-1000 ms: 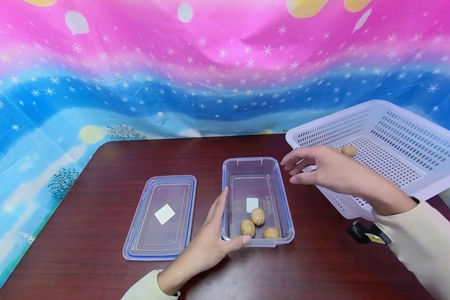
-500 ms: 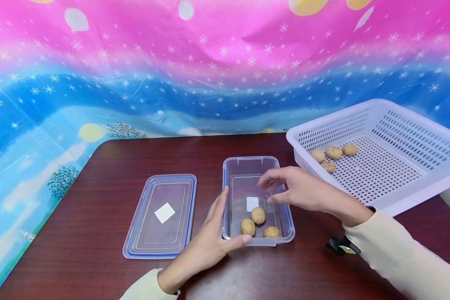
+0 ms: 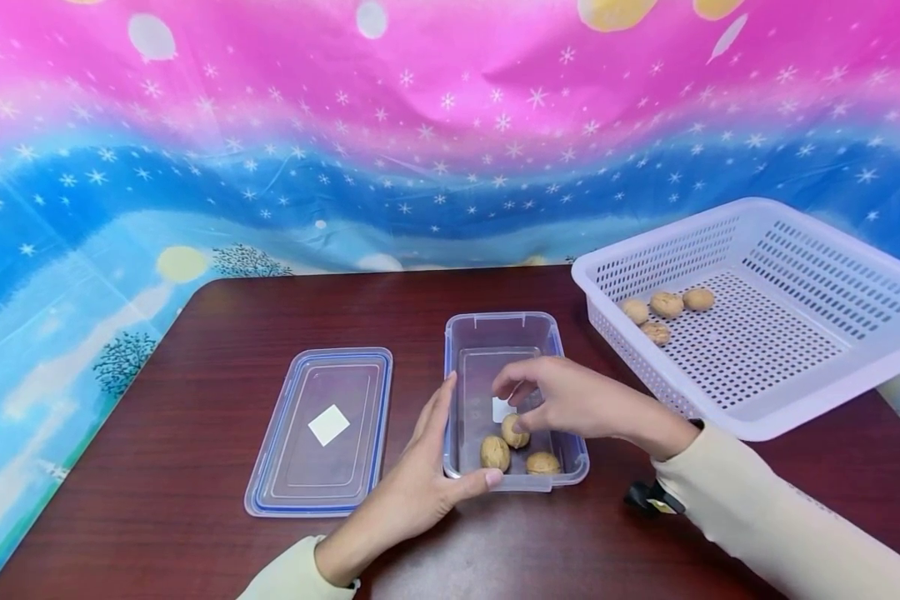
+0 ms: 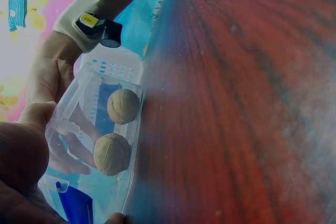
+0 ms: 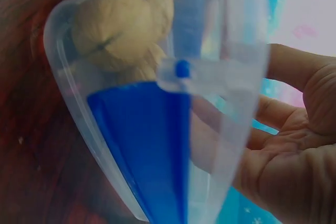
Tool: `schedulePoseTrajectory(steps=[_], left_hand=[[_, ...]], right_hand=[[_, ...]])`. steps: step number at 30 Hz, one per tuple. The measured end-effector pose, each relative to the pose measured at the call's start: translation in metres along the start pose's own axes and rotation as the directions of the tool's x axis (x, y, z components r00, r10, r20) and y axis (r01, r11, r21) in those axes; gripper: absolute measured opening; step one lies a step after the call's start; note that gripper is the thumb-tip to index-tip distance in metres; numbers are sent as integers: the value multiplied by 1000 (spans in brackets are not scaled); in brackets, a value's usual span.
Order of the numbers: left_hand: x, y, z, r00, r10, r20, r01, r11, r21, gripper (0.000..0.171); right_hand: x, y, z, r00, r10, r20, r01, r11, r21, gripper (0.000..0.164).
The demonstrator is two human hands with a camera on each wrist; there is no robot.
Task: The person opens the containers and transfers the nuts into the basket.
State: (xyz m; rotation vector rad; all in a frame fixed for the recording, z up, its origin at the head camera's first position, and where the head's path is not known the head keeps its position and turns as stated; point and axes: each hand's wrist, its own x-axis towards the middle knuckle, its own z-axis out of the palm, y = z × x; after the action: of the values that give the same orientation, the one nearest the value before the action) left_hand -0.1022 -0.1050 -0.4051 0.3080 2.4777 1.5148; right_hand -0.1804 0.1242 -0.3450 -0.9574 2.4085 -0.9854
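A clear plastic food container (image 3: 570, 458) with blue clips stands on the table. My left hand (image 3: 412, 492) holds it at the near left corner, fingers along the left wall and thumb over the front rim. Inside lie three walnuts: one in the middle (image 3: 515, 431), one at left (image 3: 495, 452) and one at right (image 3: 543, 464). From the right, my right hand (image 3: 577, 400) reaches down into the container, fingers bent and apart, thumb right at the middle walnut. Two walnuts (image 4: 123, 106) show through the wall in the left wrist view.
A matching clear lid (image 3: 330, 475) with a blue seal lies flat on the table to the left. A white perforated basket (image 3: 765, 408) stands at the back right, with several walnuts (image 3: 667, 305) in its left corner. A patterned cloth (image 3: 420, 167) hangs behind the table.
My right hand has moved left and toward me, from beside the basket into the container, down to the middle walnut. My left hand, the container and its walnuts stay in place.
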Motion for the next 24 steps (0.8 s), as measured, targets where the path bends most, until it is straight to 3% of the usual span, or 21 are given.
schedulePoseTrajectory(steps=[10, 24], left_hand=[[0, 0, -1, 1000, 6, -6, -6, 1000, -4, 114], [0, -1, 0, 1000, 7, -2, -7, 1000, -14, 114]], right_hand=[[17, -5, 11, 995, 63, 72, -52, 988, -145, 32], [21, -7, 16, 987, 136, 91, -115, 972, -204, 27]])
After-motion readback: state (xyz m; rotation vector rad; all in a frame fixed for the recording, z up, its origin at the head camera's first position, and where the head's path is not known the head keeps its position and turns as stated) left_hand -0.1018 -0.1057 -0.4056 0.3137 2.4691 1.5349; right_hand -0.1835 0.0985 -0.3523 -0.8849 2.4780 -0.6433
